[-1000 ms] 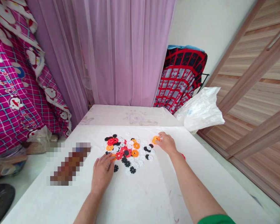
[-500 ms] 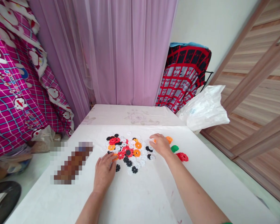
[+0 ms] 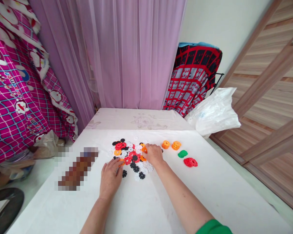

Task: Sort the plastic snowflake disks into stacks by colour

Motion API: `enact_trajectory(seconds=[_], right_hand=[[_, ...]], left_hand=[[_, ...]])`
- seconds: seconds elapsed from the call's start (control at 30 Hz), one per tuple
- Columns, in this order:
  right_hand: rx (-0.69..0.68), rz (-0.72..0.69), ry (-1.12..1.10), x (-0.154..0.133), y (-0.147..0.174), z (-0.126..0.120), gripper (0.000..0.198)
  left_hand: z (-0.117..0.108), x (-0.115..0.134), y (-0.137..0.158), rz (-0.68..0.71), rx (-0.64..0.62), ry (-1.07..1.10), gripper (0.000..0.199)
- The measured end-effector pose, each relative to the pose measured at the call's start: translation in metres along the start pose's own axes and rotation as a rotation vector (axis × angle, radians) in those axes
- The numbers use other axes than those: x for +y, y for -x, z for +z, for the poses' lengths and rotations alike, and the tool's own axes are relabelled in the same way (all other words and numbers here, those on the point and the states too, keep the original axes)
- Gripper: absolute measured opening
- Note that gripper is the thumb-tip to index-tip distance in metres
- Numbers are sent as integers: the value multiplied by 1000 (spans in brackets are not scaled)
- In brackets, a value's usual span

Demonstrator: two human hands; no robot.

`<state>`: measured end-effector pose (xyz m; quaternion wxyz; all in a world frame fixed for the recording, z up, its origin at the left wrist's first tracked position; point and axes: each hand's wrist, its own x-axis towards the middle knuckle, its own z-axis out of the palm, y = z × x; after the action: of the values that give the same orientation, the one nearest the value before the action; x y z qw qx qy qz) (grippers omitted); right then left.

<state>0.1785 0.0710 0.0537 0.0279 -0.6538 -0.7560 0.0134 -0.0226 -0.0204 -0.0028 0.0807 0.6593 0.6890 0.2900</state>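
A pile of notched plastic discs in white, black, red and orange (image 3: 128, 151) is spread on the white table. At its near left edge my left hand (image 3: 111, 175) has its fingers and thumb closed at an orange disc (image 3: 122, 161). My right hand (image 3: 154, 154) reaches over the right side of the pile, palm down. Its bent fingers come down beside an orange disc (image 3: 144, 149), thumb apart from them, and nothing shows as held. It covers part of the white and black discs beneath.
Right of the pile lie two orange stacks (image 3: 165, 144) (image 3: 176, 145), a green stack (image 3: 182, 154) and a red stack (image 3: 190, 162). A blurred-out patch (image 3: 78, 169) is on the left of the table. A white plastic bag (image 3: 213, 112) hangs at the far right corner.
My right hand has moved left, from beside the orange stacks to the right side of the pile, uncovering those stacks. My left hand has stayed almost still at the orange disc.
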Motion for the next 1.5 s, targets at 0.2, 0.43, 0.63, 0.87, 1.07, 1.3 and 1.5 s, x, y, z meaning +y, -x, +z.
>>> enact_trajectory(seconds=[0.2,0.43,0.63,0.87,1.07,1.3,1.5], right_hand=[[44,100,-71,43,0,-26,36],[57,328,-101,163,-9,-51,37],[-11,287,-96,188,-10,-43,38],[-47,228,-67,184,-14,-31,46],[-126,192,-7,179,-20,-27,59],[-159,191,65,165,-26,-32,45],[-152,182,81,160,-27,-32,37]], left_hand=[[1,-1,0,-5,7,6,34],[2,-2,-1,6,6,-10,35],[4,-5,-1,18,18,-11,35],[4,-6,-2,28,30,-9,35],[2,-4,-1,26,26,-19,34],[2,-3,-1,21,16,-12,35],[1,-1,0,14,16,1,34]])
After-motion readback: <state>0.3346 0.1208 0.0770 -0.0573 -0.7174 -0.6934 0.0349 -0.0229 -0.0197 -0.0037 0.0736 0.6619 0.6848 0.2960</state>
